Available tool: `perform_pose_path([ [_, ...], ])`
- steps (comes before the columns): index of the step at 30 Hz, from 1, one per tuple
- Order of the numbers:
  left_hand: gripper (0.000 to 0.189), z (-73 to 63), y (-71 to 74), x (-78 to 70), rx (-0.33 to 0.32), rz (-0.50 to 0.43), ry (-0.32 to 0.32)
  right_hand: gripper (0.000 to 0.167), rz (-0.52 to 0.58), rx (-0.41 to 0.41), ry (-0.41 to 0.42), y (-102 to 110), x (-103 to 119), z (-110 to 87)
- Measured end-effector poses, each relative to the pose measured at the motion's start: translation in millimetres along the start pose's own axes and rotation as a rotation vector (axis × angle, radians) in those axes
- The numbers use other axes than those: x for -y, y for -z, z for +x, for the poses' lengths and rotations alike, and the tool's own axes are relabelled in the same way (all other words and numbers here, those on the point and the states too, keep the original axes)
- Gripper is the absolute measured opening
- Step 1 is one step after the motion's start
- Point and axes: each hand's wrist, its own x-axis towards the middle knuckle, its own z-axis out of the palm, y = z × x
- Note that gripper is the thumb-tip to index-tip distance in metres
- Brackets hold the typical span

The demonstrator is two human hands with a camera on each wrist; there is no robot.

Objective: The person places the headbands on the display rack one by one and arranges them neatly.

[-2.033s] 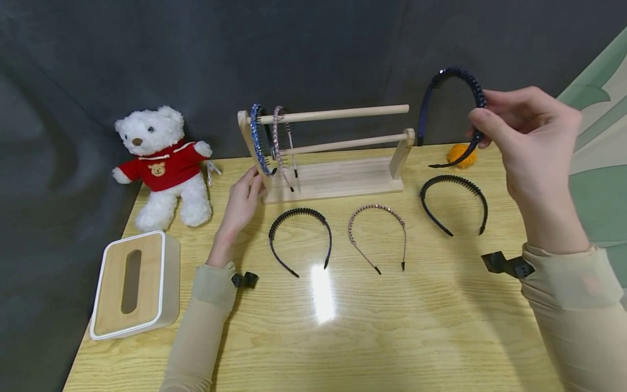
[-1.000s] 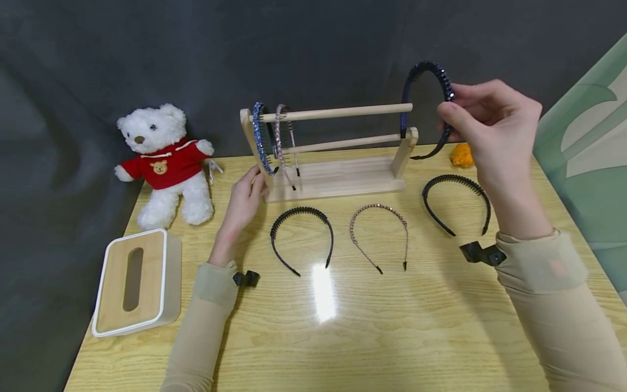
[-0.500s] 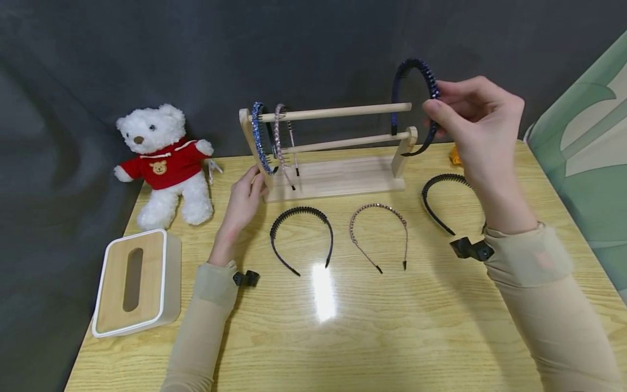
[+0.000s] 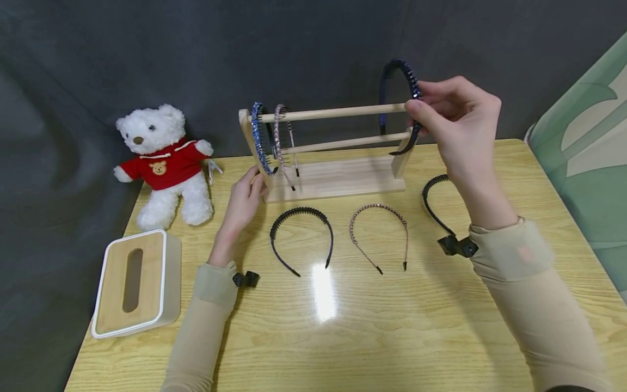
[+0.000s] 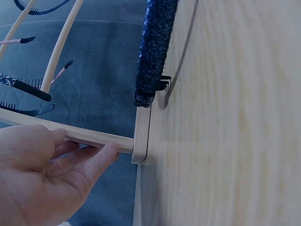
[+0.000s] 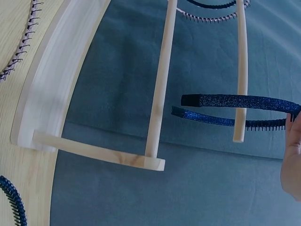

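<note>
My right hand pinches a dark navy headband at its right side, between thumb and fingers. The headband loops round the free right end of the top rod of a wooden headband rack; the right wrist view shows that rod between its two legs. At the rack's other end, my left hand holds the left upright, fingertips against its edge. A glittery blue headband and a pink beaded one hang at the left of the top rod.
On the wooden table lie a black headband, a pink one and a dark one, partly behind my right wrist. A white teddy bear in red and a tissue box stand left.
My right hand has moved left with the navy headband, bringing it from beside the rack to around the top rod's end. The orange ball is now hidden behind that hand. The left hand stays put.
</note>
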Motion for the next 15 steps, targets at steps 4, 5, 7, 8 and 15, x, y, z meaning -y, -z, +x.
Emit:
perform_pose_path([
  [4,0.043,-0.1,0.7,-0.4,0.006,-0.005,0.002,0.019,0.026,0.002,-0.01,-5,-3,0.2],
  [5,0.043,-0.1,0.8,-0.6,0.008,-0.005,0.003,0.019,0.03,0.004,-0.006,-6,-3,0.1],
  [7,0.043,-0.4,0.8,-1.1,0.01,-0.004,0.007,0.017,0.028,0.01,0.018,-8,-4,0.3],
  [8,0.043,-0.5,0.8,-1.4,0.011,-0.005,0.008,0.017,0.016,0.014,0.038,-9,-5,0.3],
  [15,0.043,-0.3,0.7,-1.6,0.012,-0.002,0.011,0.015,-0.05,0.072,0.117,-12,-13,1.5],
])
